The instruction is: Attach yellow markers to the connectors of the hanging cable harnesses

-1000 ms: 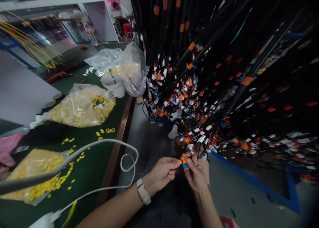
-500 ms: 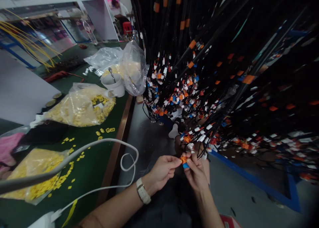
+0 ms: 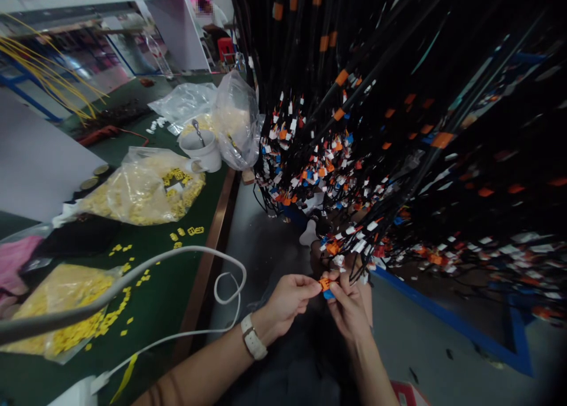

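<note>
Both my hands meet low in the middle of the view, just below the hanging wires. My right hand [image 3: 348,305] pinches an orange connector [image 3: 325,284] and a blue connector [image 3: 328,295] lying right under it. Thumb and forefinger of my left hand [image 3: 290,299] are pressed together at the orange connector's left end; what is between these fingertips is too small and covered to name. A white-strapped watch [image 3: 254,337] is on my left wrist. Black cables [image 3: 305,98] with many white, orange, blue and red ends hang in front of my hands.
On the green table [image 3: 163,299] to the left lie a bag of yellow pieces [image 3: 146,193], another bag [image 3: 66,311] and loose yellow pieces. A white cup [image 3: 201,152] holds a spoon. A white cord [image 3: 240,311] loops past the edge. A blue frame [image 3: 452,323] stands right.
Both hands have shifted very slightly to the left and up together with the connectors. The grips look the same.
</note>
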`<state>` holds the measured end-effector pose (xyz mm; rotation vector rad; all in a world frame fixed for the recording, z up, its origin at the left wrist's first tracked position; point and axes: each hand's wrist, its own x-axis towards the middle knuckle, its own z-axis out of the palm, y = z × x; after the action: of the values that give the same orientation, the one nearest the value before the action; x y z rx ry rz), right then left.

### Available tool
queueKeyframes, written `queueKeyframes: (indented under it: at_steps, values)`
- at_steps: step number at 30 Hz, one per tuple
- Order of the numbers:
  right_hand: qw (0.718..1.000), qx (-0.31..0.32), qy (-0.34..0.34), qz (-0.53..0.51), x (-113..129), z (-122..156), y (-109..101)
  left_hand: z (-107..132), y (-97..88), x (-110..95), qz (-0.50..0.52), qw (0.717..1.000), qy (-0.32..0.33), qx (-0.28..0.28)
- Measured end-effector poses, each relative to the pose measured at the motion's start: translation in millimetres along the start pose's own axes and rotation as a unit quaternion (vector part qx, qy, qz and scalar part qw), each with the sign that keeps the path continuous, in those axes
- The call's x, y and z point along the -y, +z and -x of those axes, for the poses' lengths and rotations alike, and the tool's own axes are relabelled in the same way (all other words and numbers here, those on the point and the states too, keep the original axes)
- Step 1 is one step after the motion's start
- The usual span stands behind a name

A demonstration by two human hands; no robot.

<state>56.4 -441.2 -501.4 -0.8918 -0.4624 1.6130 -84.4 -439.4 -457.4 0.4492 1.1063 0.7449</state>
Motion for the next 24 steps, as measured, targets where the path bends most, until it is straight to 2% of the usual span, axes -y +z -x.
queueKeyframes:
  at_steps: [4,11,14,19,24]
  values:
    - [1.0,0.003,-0.002,-0.006,1.1,-0.1,2.8,1.1,1.0,-2.1,-0.041,0.998,0.026,-0.025]
    - [1.0,0.007,0.006,-0.022,1.5,1.9,2.2,1.8,1.7,-2.9,-0.053,0.997,0.024,-0.048]
    - [1.0,0.003,0.011,-0.026,0.2,1.9,-0.4,1.4,1.8,-1.3,-0.033,0.999,0.016,-0.038]
    - [0.999,-0.007,0.013,-0.029,-0.6,1.1,-0.1,0.8,1.0,2.2,0.003,1.0,0.014,0.015]
    - [1.0,-0.018,-0.004,-0.002,1.1,1.7,6.6,1.5,0.7,1.2,-0.02,1.0,0.015,-0.01]
